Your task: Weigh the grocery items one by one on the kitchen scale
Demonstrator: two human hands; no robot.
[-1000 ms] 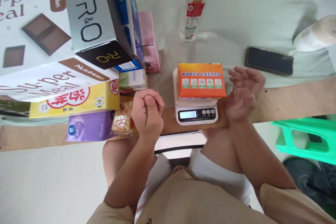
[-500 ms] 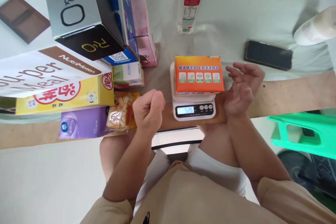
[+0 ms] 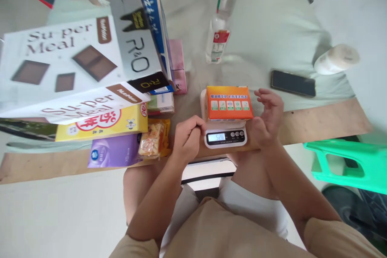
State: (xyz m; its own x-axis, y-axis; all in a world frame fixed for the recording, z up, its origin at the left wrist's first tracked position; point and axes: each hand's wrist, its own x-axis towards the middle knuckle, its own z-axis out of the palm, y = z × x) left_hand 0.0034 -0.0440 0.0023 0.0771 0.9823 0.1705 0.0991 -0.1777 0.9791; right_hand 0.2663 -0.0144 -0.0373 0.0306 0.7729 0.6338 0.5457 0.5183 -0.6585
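Observation:
An orange soap box [image 3: 229, 105] with Chinese print rests on a small white kitchen scale [image 3: 241, 142], whose display shows lit digits. My left hand [image 3: 189, 139] is closed, its fingers curled and thumb pressed against them, just left of the scale's display; nothing shows in it. To the right of the soap box, my right hand [image 3: 269, 119] is held open with the fingers spread and slightly bent. It appears apart from the box and holds nothing.
Stacked cartons stand at left: a white Su-per Meal box [image 3: 60, 64], a yellow box [image 3: 105, 123] and a purple pack [image 3: 113, 151]. A wrapped snack [image 3: 151, 139] lies near my left hand. Beyond are a clear bottle [image 3: 217, 44], a phone [image 3: 293, 83] and a white bottle [image 3: 335, 59].
The view has tilted up, showing more of the far table. My left hand has moved right to the scale's edge, still closed. My right hand stays open beside the box. The display's last digit has changed.

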